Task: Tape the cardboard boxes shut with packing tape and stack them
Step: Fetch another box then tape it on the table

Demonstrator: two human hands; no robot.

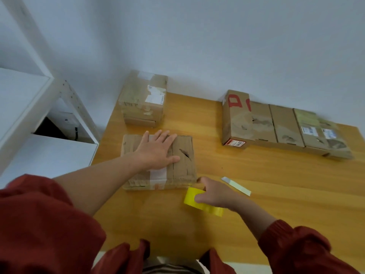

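A flat cardboard box (183, 155) lies on the wooden table (256, 184) in front of me, with a strip of clear tape over its top and front side. My left hand (158, 150) rests flat on its lid, fingers spread. Just right of the box's front corner, my right hand (214, 192) grips a yellow roll of packing tape (205, 206) that sits on the table. A stack of two taped boxes (143, 99) stands at the back left against the wall. A row of several more boxes (276, 123) lies at the back right.
A small box cutter (236, 185) lies on the table right of my right hand. A white shelf unit (29, 107) stands left of the table. The wall (197, 36) runs directly behind the boxes.
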